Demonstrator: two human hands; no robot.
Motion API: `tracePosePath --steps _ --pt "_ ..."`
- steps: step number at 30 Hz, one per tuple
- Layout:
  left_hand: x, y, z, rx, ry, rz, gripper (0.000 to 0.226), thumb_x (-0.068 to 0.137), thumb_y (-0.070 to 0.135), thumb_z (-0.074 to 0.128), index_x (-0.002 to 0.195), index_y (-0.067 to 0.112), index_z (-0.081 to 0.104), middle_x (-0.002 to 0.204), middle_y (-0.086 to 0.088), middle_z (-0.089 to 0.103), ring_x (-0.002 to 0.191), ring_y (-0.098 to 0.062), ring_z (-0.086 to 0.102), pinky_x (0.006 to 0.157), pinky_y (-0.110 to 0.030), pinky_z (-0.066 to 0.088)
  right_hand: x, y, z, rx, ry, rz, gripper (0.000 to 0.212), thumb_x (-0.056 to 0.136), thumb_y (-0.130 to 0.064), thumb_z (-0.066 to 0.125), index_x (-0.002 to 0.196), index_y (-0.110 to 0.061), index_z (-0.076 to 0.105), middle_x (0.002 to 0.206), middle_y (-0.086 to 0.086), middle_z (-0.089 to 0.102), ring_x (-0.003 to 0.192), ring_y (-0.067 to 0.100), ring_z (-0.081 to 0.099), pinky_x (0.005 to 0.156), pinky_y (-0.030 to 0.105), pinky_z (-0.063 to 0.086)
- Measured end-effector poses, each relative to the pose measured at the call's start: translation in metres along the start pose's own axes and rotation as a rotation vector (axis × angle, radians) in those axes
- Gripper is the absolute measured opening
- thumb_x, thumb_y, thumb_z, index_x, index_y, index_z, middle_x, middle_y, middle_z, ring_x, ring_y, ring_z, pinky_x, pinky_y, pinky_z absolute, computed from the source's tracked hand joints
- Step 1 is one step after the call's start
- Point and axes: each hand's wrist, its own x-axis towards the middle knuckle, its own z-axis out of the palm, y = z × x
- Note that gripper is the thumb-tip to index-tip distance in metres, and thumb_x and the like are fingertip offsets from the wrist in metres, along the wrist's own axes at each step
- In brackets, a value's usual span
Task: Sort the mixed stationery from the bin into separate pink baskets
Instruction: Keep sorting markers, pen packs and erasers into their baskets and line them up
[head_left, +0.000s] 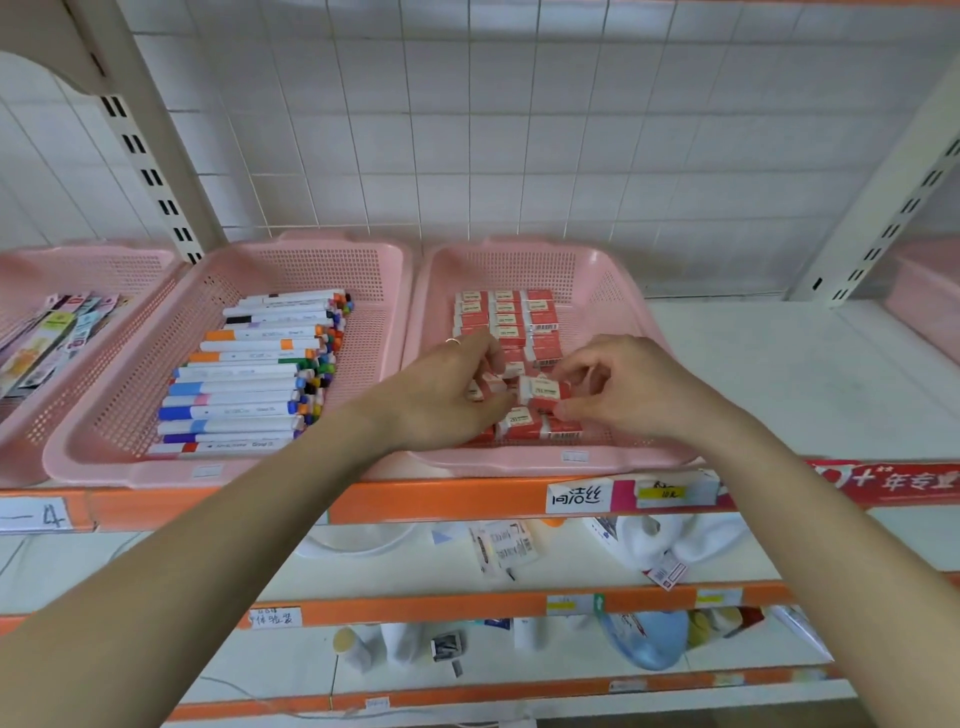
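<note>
Both my hands are inside the right pink basket, which holds several red-and-white erasers laid in rows. My right hand pinches one eraser between thumb and fingers, just above the others. My left hand, a ring on one finger, has its fingers curled around erasers at the basket's middle. To the left, a second pink basket holds several marker pens stacked side by side. A third pink basket at the far left holds flat packaged items.
The baskets stand on a white shelf with an orange front edge carrying paper labels. White shelf surface lies right of the eraser basket, and another pink basket is at the far right. Lower shelves hold bottles and small packets.
</note>
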Motion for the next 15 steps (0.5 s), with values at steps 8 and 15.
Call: tracePosePath --steps 8,15 --pt "0.011 0.001 0.007 0.152 -0.172 -0.071 0.032 0.086 0.019 0.071 0.103 0.019 0.044 0.104 0.003 0.052 0.093 -0.015 0.05 0.078 -0.031 0.046 -0.002 0.006 0.001 -0.12 -0.066 0.124 0.04 0.078 -0.024 0.082 0.116 -0.023 0.072 0.088 -0.013 0.06 0.089 0.011 0.061 0.08 0.022 0.046" --pt "0.017 0.002 0.007 0.265 -0.208 -0.085 0.02 0.084 0.002 0.065 0.086 0.019 0.054 0.092 0.005 0.055 0.084 -0.013 0.051 0.068 -0.026 0.044 0.0 0.005 0.005 -0.22 -0.162 0.156 0.025 0.084 -0.023 0.076 0.109 -0.022 0.074 0.088 -0.01 0.062 0.089 0.013 0.062 0.077 0.024 0.049"
